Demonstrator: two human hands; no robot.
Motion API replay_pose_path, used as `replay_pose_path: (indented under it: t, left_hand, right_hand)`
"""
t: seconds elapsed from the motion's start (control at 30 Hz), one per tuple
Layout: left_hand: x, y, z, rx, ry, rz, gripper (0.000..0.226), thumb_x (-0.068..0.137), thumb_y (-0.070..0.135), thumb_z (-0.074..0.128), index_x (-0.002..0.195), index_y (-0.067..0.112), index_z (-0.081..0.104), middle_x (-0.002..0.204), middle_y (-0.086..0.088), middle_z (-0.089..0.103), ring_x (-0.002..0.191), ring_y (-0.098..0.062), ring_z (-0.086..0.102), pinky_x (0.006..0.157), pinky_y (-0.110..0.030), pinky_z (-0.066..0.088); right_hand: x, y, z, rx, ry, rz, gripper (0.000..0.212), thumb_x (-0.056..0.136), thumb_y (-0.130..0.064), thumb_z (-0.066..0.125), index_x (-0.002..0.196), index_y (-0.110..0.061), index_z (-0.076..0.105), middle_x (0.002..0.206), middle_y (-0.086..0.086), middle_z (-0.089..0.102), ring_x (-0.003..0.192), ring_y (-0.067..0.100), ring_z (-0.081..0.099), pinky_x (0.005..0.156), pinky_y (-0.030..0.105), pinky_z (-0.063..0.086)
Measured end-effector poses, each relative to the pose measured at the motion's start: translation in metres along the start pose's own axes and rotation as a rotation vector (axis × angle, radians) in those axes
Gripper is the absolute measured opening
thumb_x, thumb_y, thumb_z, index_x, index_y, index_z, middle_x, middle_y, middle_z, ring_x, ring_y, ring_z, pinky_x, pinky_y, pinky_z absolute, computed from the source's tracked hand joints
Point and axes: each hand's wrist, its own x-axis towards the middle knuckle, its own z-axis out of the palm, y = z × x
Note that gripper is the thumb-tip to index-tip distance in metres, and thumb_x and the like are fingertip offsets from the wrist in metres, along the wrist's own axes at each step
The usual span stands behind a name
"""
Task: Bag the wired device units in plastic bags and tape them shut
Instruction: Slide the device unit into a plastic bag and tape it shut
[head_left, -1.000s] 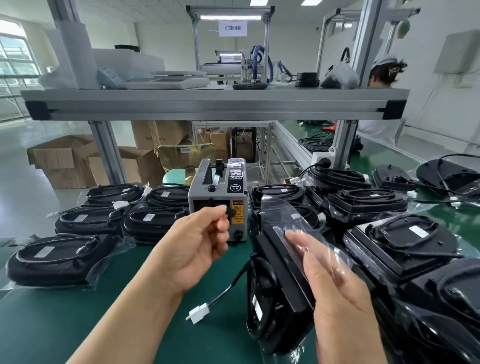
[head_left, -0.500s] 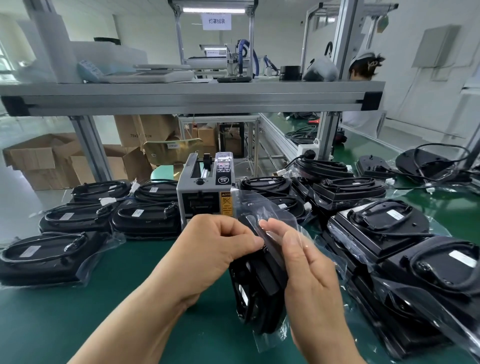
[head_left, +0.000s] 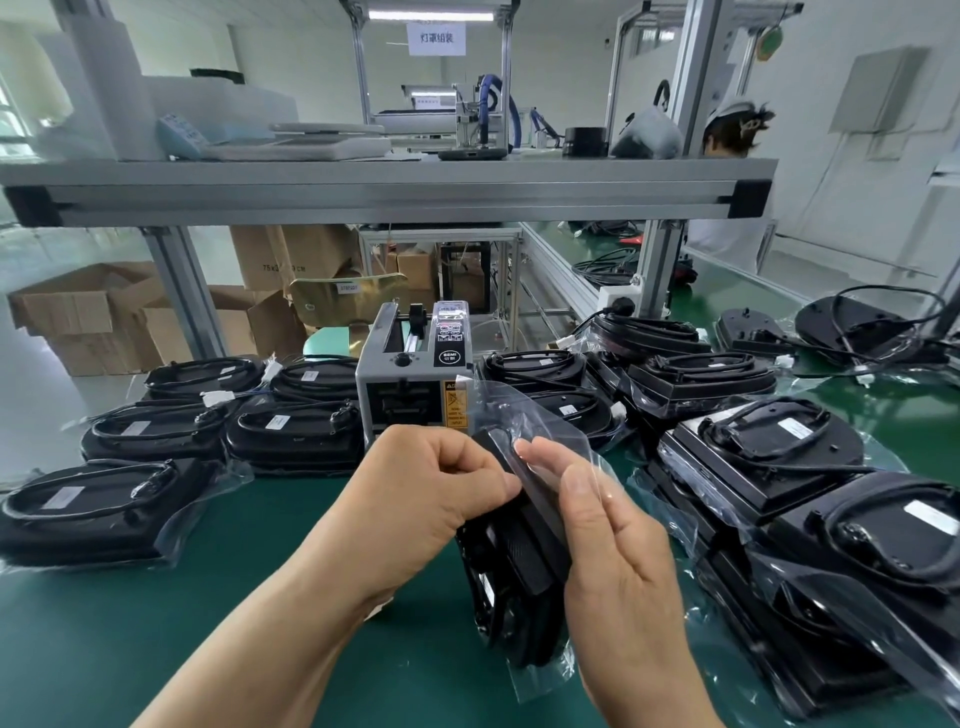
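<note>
Pinching the plastic bag's (head_left: 530, 415) flap with curled fingers, the left grip (head_left: 426, 499) met the device unit (head_left: 519, 561), which stood on edge near the table's (head_left: 208, 623) front edge. The right grip (head_left: 613, 571), fingers straight, pressed the film flat. The casing looked rigid and weighty and the film slippery, so the casing seemed the best place to hold.

This is a factory packing line. A long green-matted bench (head_left: 156, 649) runs under an aluminium-profile shelf (head_left: 389, 189), with rows of identical black bagged units (head_left: 291, 436) either side of an electric tape dispenser (head_left: 410, 384). Cardboard cartons (head_left: 78, 317) are stacked on the floor behind, a station sign (head_left: 435, 37) hangs overhead, and a capped worker (head_left: 737, 124) sits further along.
</note>
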Motion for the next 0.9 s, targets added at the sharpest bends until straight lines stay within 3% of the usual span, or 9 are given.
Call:
replay_pose_path:
  t: [0.17, 0.3, 0.4, 0.5, 0.63, 0.8, 0.9]
  left_hand:
    - [0.0, -0.002, 0.0, 0.009, 0.0, 0.015, 0.015, 0.077, 0.019, 0.082, 0.066, 0.014, 0.073, 0.06, -0.001, 0.067, 0.055, -0.009, 0.059, 0.058, -0.02, 0.049]
    - [-0.001, -0.004, 0.0, 0.035, 0.022, 0.02, 0.013, 0.076, 0.023, 0.083, 0.068, 0.019, 0.073, 0.056, 0.004, 0.063, 0.053, -0.007, 0.054, 0.055, -0.017, 0.047]
    - [-0.002, -0.008, 0.005, 0.083, 0.118, 0.047, 0.018, 0.068, 0.033, 0.086, 0.075, 0.028, 0.071, 0.055, 0.016, 0.048, 0.051, -0.003, 0.043, 0.05, -0.016, 0.04]
    - [-0.002, -0.012, 0.01, 0.038, 0.228, 0.038, 0.026, 0.059, 0.042, 0.079, 0.08, 0.037, 0.066, 0.06, 0.022, 0.045, 0.054, 0.001, 0.041, 0.051, -0.013, 0.039]
    - [-0.003, -0.017, 0.017, 0.026, 0.279, 0.041, 0.031, 0.057, 0.052, 0.074, 0.082, 0.037, 0.065, 0.063, 0.02, 0.049, 0.055, 0.001, 0.043, 0.056, -0.02, 0.04]
    - [-0.007, -0.021, 0.02, 0.056, 0.239, 0.049, 0.051, 0.043, 0.068, 0.071, 0.087, 0.046, 0.058, 0.07, 0.029, 0.051, 0.055, 0.004, 0.043, 0.052, -0.013, 0.039]
    - [-0.007, -0.023, 0.019, 0.028, 0.185, 0.029, 0.054, 0.041, 0.064, 0.079, 0.086, 0.043, 0.059, 0.07, 0.029, 0.05, 0.056, 0.005, 0.043, 0.052, -0.009, 0.039]
  right_hand:
    - [-0.001, 0.0, 0.0, 0.024, -0.01, -0.001, 0.033, 0.095, -0.047, 0.041, 0.11, -0.044, 0.07, 0.106, -0.018, 0.074, 0.103, 0.006, 0.07, 0.084, 0.024, 0.057]
    - [-0.002, 0.001, 0.001, 0.04, -0.017, 0.003, 0.033, 0.096, -0.046, 0.041, 0.112, -0.043, 0.069, 0.11, -0.017, 0.073, 0.109, 0.007, 0.068, 0.091, 0.032, 0.053]
    - [-0.002, 0.002, 0.001, 0.065, -0.006, 0.003, 0.035, 0.096, -0.043, 0.042, 0.114, -0.034, 0.072, 0.113, -0.016, 0.073, 0.112, 0.007, 0.067, 0.095, 0.035, 0.052]
    - [-0.002, 0.002, 0.001, 0.058, -0.025, 0.0, 0.037, 0.096, -0.042, 0.041, 0.116, -0.033, 0.07, 0.115, -0.019, 0.072, 0.115, 0.002, 0.064, 0.097, 0.024, 0.053]
    - [-0.002, 0.0, 0.0, 0.025, -0.04, -0.005, 0.038, 0.097, -0.044, 0.039, 0.118, -0.033, 0.068, 0.116, -0.024, 0.07, 0.115, -0.004, 0.062, 0.096, 0.011, 0.046]
    - [-0.002, 0.0, -0.002, 0.052, -0.02, -0.026, 0.037, 0.098, -0.041, 0.039, 0.117, -0.031, 0.069, 0.112, -0.024, 0.072, 0.112, -0.004, 0.064, 0.09, 0.008, 0.047]
    - [-0.003, 0.0, -0.004, 0.035, -0.012, -0.029, 0.038, 0.097, -0.042, 0.038, 0.116, -0.034, 0.069, 0.114, -0.025, 0.071, 0.113, -0.006, 0.062, 0.09, 0.006, 0.046]
